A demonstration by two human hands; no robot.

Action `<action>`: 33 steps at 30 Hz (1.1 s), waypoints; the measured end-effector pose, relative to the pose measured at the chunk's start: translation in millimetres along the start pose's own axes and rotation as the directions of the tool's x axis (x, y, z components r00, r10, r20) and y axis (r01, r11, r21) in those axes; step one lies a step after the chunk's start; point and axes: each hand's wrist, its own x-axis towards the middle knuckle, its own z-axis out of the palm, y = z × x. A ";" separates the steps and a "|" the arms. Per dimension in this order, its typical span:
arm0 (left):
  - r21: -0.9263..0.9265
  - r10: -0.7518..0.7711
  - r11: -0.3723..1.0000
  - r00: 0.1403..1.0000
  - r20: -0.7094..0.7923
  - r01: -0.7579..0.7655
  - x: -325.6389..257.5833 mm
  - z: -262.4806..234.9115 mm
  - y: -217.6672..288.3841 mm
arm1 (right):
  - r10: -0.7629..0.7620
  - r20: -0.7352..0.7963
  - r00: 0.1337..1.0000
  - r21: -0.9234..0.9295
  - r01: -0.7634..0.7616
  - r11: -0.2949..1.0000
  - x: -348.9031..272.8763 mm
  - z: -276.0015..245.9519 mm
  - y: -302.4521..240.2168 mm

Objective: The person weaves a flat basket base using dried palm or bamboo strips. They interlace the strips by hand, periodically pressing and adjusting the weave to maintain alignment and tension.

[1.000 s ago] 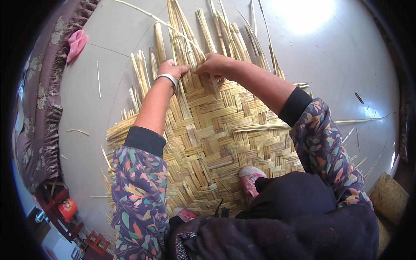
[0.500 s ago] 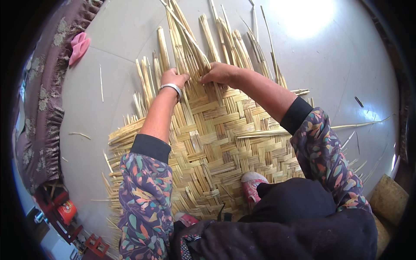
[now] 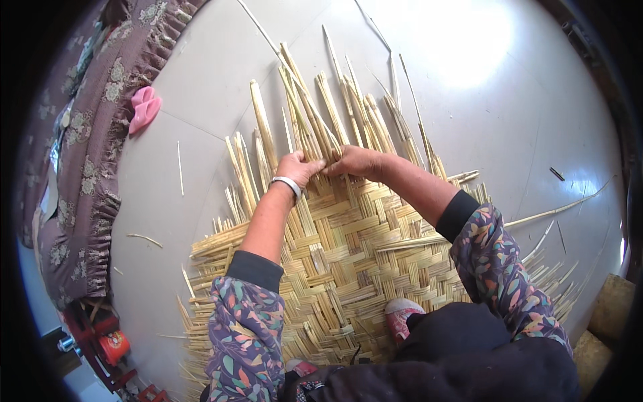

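A woven mat of flat yellow reed strips point(image 3: 348, 234) lies on the floor under me, its loose strip ends fanning out beyond the far edge. At that edge my left hand point(image 3: 298, 169), with a pale bangle at the wrist, is closed on the reed strips. Right beside it, my right hand point(image 3: 355, 163) grips the same upright bundle of reed strips point(image 3: 305, 100), thumb toward the left hand. The hands nearly touch. Fingertips of both are partly hidden behind the strips.
A pink slipper-like thing point(image 3: 144, 109) lies by a purple flowered cloth cover point(image 3: 87, 167) at the left. My pink shoe point(image 3: 402, 318) rests on the mat. One long strip point(image 3: 556, 211) sticks out to the right. Brown blocks point(image 3: 611, 311) stand at the lower right.
My left hand has moved right, closer to the right hand, and the strips between them are drawn together. The whole view has shifted, with the scene lower and farther right.
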 end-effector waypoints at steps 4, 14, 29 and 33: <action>-0.012 -0.051 0.999 0.998 -0.046 0.051 -10.5 2.0 2.2 | 0.041 -0.095 0.995 -0.078 -0.048 0.996 -21.1 7.0 -19.0; 0.099 0.053 0.994 0.994 -0.094 -0.044 -8.8 0.8 -3.1 | -0.654 -0.369 0.660 -0.856 0.034 0.516 -54.6 42.0 0.3; 0.246 0.228 0.950 0.965 -0.133 -0.191 -18.3 7.5 -21.3 | -0.487 -0.465 0.739 -0.842 -0.200 0.501 -32.6 63.1 44.3; 0.283 0.371 0.903 0.919 -0.136 -0.323 -39.7 12.2 -27.4 | -0.498 -0.460 0.735 -0.849 -0.200 0.490 -32.0 59.8 48.7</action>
